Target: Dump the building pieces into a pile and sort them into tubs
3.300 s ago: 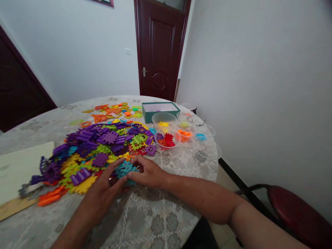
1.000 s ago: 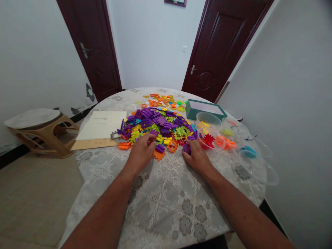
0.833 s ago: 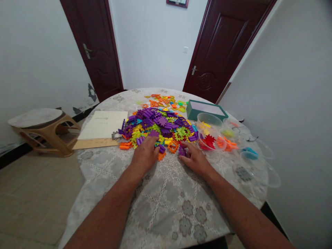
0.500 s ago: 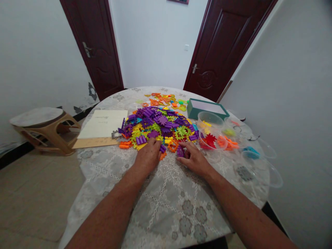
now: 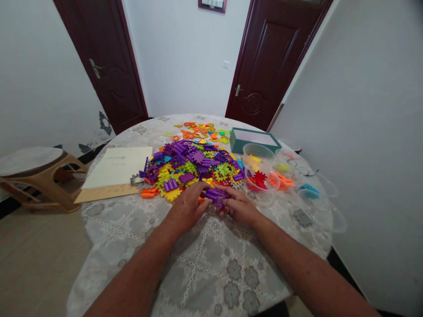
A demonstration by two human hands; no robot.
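Observation:
Just in front of the heap of toy building pieces (image 5: 197,157), my two hands meet. A purple ridged block (image 5: 213,193) is pinched between the thumb and fingers of my left hand (image 5: 187,207). Against its right end sits a purple notched block (image 5: 220,202), gripped in the fingertips of my right hand (image 5: 242,208). The two blocks touch; whether they are locked together I cannot tell. The heap is mostly purple, with lime, yellow and blue pieces, and a purple ridged piece (image 5: 171,184) lies at its near left edge.
Left of the heap lie a cream sheet (image 5: 119,167) and a cardboard strip (image 5: 109,193). To the right stand clear plastic tubs (image 5: 259,152) with coloured pieces and a green box (image 5: 254,140). Orange pieces (image 5: 194,132) lie behind the heap. A stool (image 5: 42,176) stands at far left.
Both hands have come together, my left moving right out of the heap's edge with the purple ridged block, bringing it against the purple notched block in my right. The camera view has shifted slightly.

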